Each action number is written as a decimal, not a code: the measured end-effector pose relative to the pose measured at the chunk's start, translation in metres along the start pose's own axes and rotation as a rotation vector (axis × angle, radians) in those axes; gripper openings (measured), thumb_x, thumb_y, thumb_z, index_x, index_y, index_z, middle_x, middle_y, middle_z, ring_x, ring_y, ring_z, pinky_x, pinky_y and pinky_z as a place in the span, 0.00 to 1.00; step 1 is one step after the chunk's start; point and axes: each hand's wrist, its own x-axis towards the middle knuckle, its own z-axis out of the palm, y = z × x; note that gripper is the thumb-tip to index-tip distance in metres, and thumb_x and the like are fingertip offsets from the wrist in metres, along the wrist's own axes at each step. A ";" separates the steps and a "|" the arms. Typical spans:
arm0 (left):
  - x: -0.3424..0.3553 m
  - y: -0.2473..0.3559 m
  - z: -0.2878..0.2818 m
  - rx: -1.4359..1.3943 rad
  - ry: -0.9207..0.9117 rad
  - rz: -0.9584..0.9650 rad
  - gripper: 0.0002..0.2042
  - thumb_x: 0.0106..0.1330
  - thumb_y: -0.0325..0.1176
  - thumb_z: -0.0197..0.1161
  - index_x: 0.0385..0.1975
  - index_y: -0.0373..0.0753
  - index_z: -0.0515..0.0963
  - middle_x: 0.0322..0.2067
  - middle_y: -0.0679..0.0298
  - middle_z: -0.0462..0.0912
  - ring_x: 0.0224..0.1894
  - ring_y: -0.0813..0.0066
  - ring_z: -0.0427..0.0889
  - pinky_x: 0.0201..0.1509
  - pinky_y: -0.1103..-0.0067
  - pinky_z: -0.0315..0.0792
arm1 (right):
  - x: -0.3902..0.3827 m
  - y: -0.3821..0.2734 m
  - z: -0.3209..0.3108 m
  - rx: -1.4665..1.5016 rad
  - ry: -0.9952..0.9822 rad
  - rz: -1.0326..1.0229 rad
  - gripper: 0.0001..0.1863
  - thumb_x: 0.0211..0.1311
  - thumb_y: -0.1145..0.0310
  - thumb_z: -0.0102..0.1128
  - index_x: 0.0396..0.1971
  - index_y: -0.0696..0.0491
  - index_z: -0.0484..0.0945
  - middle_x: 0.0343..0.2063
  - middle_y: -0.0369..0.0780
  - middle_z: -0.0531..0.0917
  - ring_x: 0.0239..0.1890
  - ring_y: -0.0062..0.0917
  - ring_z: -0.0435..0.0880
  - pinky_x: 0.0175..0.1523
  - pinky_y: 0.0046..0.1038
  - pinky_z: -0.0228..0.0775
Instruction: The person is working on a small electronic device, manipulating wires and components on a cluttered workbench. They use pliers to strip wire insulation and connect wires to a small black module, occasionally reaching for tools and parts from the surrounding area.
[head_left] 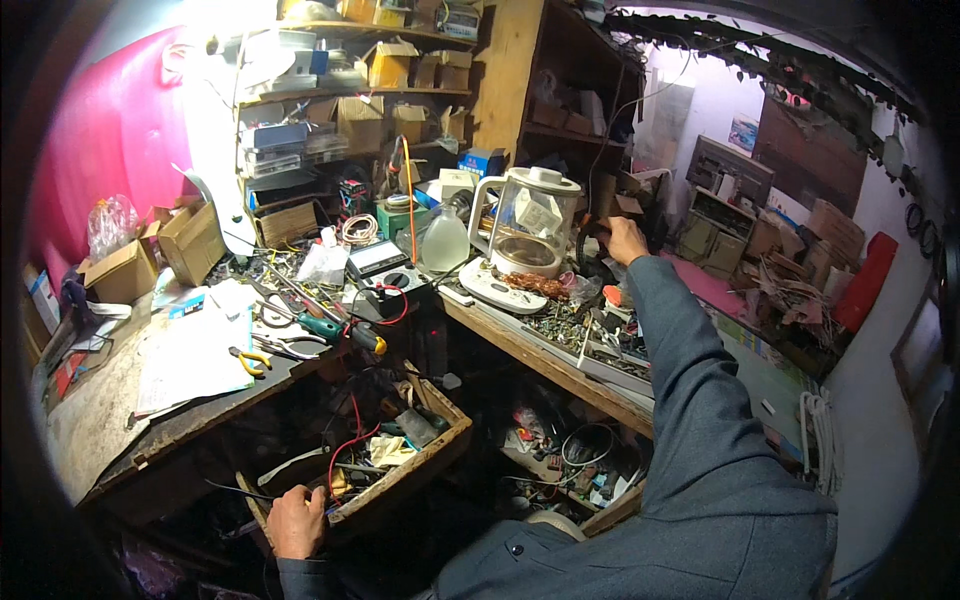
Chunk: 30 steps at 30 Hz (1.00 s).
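My left hand (298,522) is at the near corner of an open wooden drawer (452,432), its fingers curled over the front edge. Inside the drawer lie a red wire (352,440), a cream cloth-like piece (392,451) and mixed small parts. My right arm stretches far out over the right bench, where my right hand (625,240) is closed beside a dark object (592,238); what its fingers hold is hard to make out. Just left of that hand stands a glass electric kettle (535,222) with a white lid and handle, next to a white base (503,288).
On the left bench are paper sheets (190,350), yellow-handled pliers (250,361), screwdrivers (320,326) and a meter (385,282) with red leads. Loose components (570,325) cover the right bench. A lower drawer (615,508) full of parts stands open. Shelves (360,97) hold boxes behind.
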 end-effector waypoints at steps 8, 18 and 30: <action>0.000 0.003 -0.001 -0.016 0.016 0.025 0.21 0.66 0.49 0.62 0.27 0.31 0.81 0.27 0.45 0.83 0.33 0.43 0.82 0.36 0.58 0.74 | 0.011 0.006 -0.012 0.349 0.308 -0.012 0.17 0.64 0.70 0.61 0.52 0.56 0.81 0.43 0.50 0.86 0.48 0.42 0.86 0.51 0.38 0.76; -0.002 -0.002 -0.002 0.001 0.028 0.027 0.21 0.67 0.48 0.62 0.26 0.32 0.81 0.25 0.46 0.82 0.31 0.44 0.82 0.35 0.57 0.74 | 0.026 0.002 -0.011 0.520 0.093 0.141 0.11 0.65 0.66 0.67 0.39 0.59 0.82 0.26 0.33 0.82 0.28 0.18 0.78 0.35 0.27 0.70; -0.002 0.000 -0.005 -0.002 -0.014 0.008 0.20 0.66 0.49 0.62 0.27 0.34 0.83 0.27 0.46 0.83 0.34 0.43 0.82 0.37 0.57 0.75 | 0.030 -0.100 -0.073 0.952 -0.465 -0.022 0.09 0.67 0.68 0.60 0.39 0.57 0.84 0.33 0.30 0.83 0.34 0.13 0.75 0.42 0.19 0.68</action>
